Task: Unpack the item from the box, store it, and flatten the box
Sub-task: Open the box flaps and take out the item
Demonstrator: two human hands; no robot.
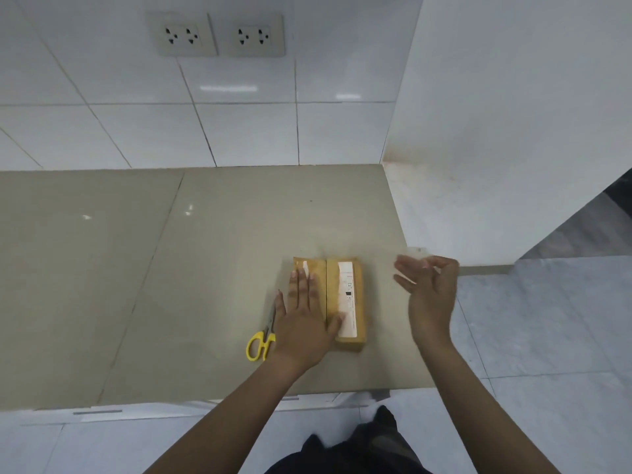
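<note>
A small brown cardboard box (345, 299) lies on the beige counter (205, 268) near its right end, a white shipping label along its top and a seam down the middle. My left hand (304, 316) lies flat, palm down, on the box's left half, fingers spread. My right hand (429, 292) hovers in the air just right of the box, blurred, with thumb and forefinger pinched on what looks like a thin strip of clear tape (418, 250). The other fingers are spread. The box's contents are hidden.
Yellow-handled scissors (260, 346) lie on the counter just left of the box, blades partly under my left hand. A tiled wall with two sockets (219, 35) stands behind. The counter ends right of the box, above a grey tiled floor (547, 336).
</note>
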